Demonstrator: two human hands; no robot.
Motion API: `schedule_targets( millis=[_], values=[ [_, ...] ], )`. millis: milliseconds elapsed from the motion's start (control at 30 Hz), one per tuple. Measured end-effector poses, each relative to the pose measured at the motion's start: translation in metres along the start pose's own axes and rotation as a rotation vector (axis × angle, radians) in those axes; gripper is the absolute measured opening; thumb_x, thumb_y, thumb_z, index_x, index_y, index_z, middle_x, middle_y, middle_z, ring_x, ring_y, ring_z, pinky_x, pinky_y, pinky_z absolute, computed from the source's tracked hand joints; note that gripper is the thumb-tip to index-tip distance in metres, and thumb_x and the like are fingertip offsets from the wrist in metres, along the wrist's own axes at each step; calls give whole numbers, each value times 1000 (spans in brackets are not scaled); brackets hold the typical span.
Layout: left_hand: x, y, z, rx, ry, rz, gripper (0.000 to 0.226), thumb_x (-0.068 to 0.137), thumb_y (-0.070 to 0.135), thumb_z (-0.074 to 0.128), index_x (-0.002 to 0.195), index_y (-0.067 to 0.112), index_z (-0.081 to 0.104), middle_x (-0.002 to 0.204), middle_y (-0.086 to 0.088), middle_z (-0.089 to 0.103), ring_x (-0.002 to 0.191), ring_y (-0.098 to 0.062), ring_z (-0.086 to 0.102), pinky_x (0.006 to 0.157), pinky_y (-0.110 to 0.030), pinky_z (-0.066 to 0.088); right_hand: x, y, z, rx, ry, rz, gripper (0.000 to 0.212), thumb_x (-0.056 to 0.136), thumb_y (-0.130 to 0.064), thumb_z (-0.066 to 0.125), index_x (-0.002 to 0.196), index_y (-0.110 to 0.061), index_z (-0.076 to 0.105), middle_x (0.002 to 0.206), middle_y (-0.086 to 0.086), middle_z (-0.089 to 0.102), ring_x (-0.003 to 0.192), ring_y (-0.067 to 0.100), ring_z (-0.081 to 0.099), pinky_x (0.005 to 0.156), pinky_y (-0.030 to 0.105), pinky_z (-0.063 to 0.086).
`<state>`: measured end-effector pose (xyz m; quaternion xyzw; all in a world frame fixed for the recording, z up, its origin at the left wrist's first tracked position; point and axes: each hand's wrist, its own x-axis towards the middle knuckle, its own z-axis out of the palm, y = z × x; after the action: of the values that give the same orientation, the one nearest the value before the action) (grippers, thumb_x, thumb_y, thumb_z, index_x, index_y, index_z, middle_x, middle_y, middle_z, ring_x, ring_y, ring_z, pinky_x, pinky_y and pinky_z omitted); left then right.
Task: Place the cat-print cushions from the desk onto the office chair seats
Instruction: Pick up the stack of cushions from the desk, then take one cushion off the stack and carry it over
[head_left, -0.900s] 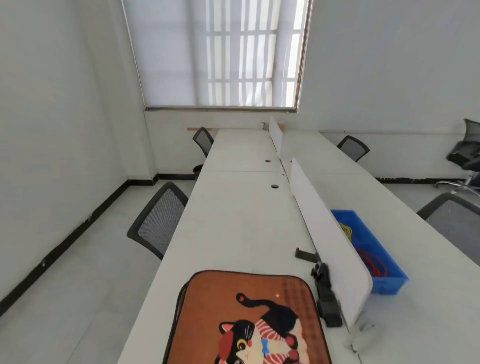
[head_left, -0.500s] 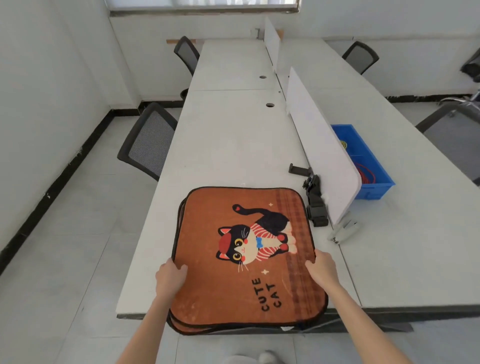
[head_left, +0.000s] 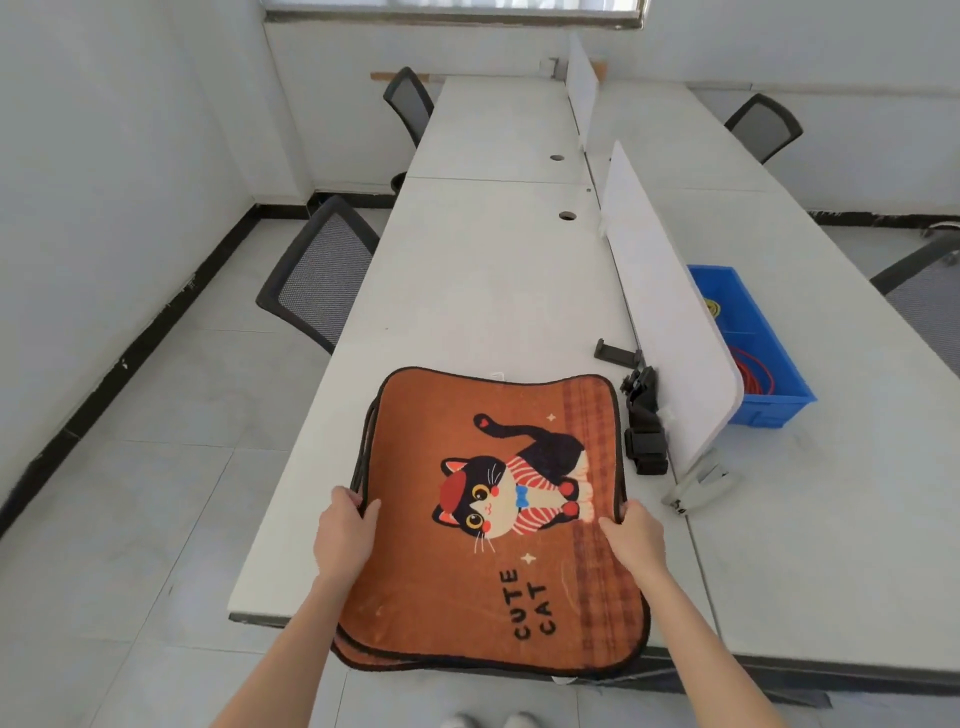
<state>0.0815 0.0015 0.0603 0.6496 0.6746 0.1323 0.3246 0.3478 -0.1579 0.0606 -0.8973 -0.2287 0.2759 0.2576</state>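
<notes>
Pick-up step. The left hand (head_left: 345, 535) and right hand (head_left: 635, 540) are closing, thumbs on top, on opposite edges of the cushion stack (head_left: 493, 519), which is overhanging the desk (head_left: 467, 291) near edge. Next, judged: lifting and carrying toward the nearest chair (head_left: 319, 273), beyond at left.

White walls (head_left: 104, 156) enclose the room, with a black skirting strip (head_left: 156, 322) along their base. The floor (head_left: 156, 467) is laid in pale grey tiles. A long white desk run (head_left: 493, 270) extends toward the far wall, split lengthwise by white divider panels (head_left: 665, 322). Daylight enters through a window (head_left: 452, 6) at the far end; only its lower edge is visible.
</notes>
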Motion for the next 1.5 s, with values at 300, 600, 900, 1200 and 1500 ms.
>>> schedule_targets(
  millis=[300, 600, 900, 1200, 1500],
  values=[
    [-14, -1, -64, 23, 67, 68, 38, 98, 19, 33, 134, 10, 38, 106, -25, 64, 95, -41, 59, 75, -38, 44, -59, -109, 2, -143, -206, -378, 39, 97, -18, 40, 134, -17, 30, 131, 10, 52, 112, 27, 57, 95, 38, 44],
    [-54, -133, -188, -168, 445, -26, 38, 97, 13, 37, 133, 18, 48, 96, -8, 68, 73, -32, 65, 68, -38, 53, -150, -213, 122, -100, -408, -731, 49, 97, -8, 36, 143, -23, 28, 116, -1, 63, 83, 11, 66, 73, 3, 41],
    [-2, -258, -307, -160, 430, -70, 38, 97, 11, 36, 132, 17, 48, 93, -6, 67, 60, -23, 57, 60, -32, 46, -207, -329, 278, -18, -485, -710, 46, 97, -7, 35, 140, -21, 37, 120, -1, 60, 94, 13, 59, 87, 16, 49],
    [144, -284, -357, -139, 260, -54, 37, 98, 13, 35, 132, 18, 47, 100, 7, 58, 74, -13, 60, 68, -27, 48, -160, -393, 363, -20, -442, -530, 46, 96, -8, 38, 140, -22, 38, 131, 3, 56, 115, 21, 56, 90, 24, 42],
    [344, -275, -413, -82, 224, -60, 38, 98, 16, 35, 134, 20, 45, 81, -2, 67, 61, -29, 61, 60, -41, 52, -65, -569, 451, -20, -467, -507, 50, 95, -4, 37, 141, -22, 34, 138, 1, 51, 120, 22, 53, 101, 30, 40]
  ],
)
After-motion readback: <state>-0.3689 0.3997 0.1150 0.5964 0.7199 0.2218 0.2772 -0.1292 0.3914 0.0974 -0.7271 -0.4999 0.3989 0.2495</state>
